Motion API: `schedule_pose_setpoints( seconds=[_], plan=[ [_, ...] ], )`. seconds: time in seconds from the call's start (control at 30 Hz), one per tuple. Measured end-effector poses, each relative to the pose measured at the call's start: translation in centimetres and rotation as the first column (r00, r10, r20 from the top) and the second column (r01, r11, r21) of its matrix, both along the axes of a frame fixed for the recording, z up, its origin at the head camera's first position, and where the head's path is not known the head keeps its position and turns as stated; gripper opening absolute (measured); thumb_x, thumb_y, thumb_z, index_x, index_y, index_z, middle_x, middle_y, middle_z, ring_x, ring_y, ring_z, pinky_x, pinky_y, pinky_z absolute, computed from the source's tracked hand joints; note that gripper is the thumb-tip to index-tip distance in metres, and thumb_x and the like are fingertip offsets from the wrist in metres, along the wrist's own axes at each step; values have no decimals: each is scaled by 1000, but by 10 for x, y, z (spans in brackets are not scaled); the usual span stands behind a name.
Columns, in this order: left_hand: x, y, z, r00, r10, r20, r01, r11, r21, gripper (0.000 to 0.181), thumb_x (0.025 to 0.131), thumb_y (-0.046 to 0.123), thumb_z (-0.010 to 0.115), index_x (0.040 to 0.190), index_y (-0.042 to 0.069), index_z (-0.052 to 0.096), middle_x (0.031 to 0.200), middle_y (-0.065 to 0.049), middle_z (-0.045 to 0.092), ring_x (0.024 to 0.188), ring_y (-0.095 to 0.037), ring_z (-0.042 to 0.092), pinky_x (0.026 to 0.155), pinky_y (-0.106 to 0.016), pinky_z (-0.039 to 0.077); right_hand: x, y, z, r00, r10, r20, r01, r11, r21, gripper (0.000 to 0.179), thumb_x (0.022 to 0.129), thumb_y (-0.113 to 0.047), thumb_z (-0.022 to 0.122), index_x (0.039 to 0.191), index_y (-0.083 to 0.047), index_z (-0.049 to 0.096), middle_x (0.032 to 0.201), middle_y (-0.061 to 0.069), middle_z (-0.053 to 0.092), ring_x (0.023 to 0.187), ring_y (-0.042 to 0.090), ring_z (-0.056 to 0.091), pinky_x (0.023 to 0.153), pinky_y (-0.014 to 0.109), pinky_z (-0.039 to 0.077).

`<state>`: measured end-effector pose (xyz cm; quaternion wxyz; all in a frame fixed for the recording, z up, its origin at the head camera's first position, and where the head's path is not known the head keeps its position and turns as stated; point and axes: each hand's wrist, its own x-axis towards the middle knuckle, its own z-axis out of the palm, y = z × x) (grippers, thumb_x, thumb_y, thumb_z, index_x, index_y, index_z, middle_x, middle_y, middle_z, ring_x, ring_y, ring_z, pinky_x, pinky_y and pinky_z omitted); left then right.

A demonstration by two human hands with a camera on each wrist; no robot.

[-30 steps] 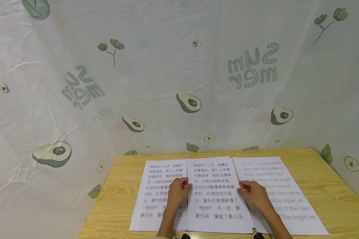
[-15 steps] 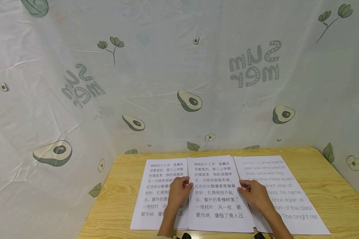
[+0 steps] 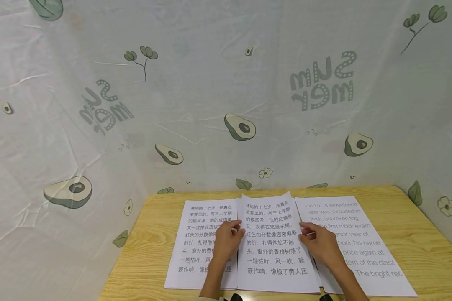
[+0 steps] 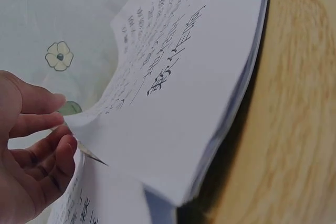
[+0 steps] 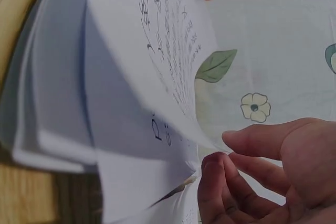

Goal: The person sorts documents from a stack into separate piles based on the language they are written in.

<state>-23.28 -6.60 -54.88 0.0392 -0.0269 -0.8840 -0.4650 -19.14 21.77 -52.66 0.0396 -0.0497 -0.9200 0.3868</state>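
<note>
A white sheet of paper [image 3: 271, 251] printed with Chinese text lies on top of the middle stack, its far part bowed up. My left hand [image 3: 226, 240] pinches the sheet's left edge between thumb and fingers. At its right edge, my right hand [image 3: 320, 244] pinches it the same way. In the left wrist view, the sheet [image 4: 173, 124] curves up toward the left hand [image 4: 31, 150]. The right wrist view has the right hand [image 5: 262, 177] holding the raised edge, with a lower sheet [image 5: 123, 145] bearing a few letters exposed beneath.
To the left lies a paper stack [image 3: 184, 267] with Chinese text, partly under my left forearm. On the right, a paper stack [image 3: 376, 288] carries English text, partly under my right forearm. All rest on a wooden table [image 3: 425, 246]. A patterned cloth [image 3: 211, 83] hangs behind.
The middle stack's top sheet has lifted from lying flat, its far corners now raised and a lower sheet showing at the far left corner. Both hands stay at its sides.
</note>
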Motion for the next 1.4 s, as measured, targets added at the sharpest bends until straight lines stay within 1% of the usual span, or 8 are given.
schedule_pose_setpoints(
  seconds=[0.2,0.4,0.57,0.77,0.93,1.07,1.2,1.4],
  plan=[
    [-1,3,1,1000,-4,-17,4,999,51,38,91,0,79,129,5,76,100,-2,72,83,-6,63,71,-19,53,1,-2,4,1000,4,-19,-4,1000,-27,41,95,-8,75,134,2,72,108,11,78,95,21,73,77,22,54],
    [-1,4,0,1000,13,-20,-12,998,68,42,89,-8,74,129,6,76,99,-2,70,83,-6,62,71,-19,55,1,-2,6,1000,1,-26,-2,999,-42,41,95,-7,75,135,2,71,106,9,78,93,18,72,75,20,53],
    [-2,2,1,1000,18,-9,-17,995,98,43,90,-10,72,129,6,76,100,-3,70,84,-6,63,71,-19,55,1,-1,7,1000,-2,-21,1,999,-48,42,96,-7,75,136,2,70,106,9,77,92,17,71,74,20,52],
    [-3,-2,3,1000,21,-4,-20,995,98,43,89,-9,73,130,5,75,102,-5,71,86,-7,65,74,-20,56,1,-1,8,1000,-6,-11,5,999,-45,42,96,-8,75,137,1,70,107,9,77,93,17,71,75,20,52],
    [-4,-7,5,1000,24,-3,-23,994,109,42,91,-7,73,131,4,74,105,-6,72,90,-10,67,77,-22,57,1,0,10,1000,-2,-10,1,999,-52,42,97,-8,74,138,0,70,109,9,77,95,19,72,75,21,52],
    [-4,-13,3,999,31,9,-32,994,105,41,92,-6,72,131,6,75,106,-4,73,92,-10,67,79,-22,56,1,0,10,1000,5,-2,-5,997,-79,43,98,-9,74,139,-1,69,112,10,76,98,20,72,75,21,53],
    [-4,-19,3,999,29,16,-30,994,105,41,92,-5,72,131,7,75,106,-3,72,93,-11,67,79,-22,56,0,-3,9,1000,2,11,-1,995,-105,43,98,-9,73,140,-2,68,113,11,76,99,20,71,71,20,53],
    [-4,-29,4,999,32,0,-32,993,110,42,91,-6,73,130,7,75,106,-3,73,92,-11,67,79,-21,56,-1,-10,13,1000,12,18,-9,986,-167,44,98,-7,72,142,0,66,116,14,74,99,19,70,68,21,54]
  ],
)
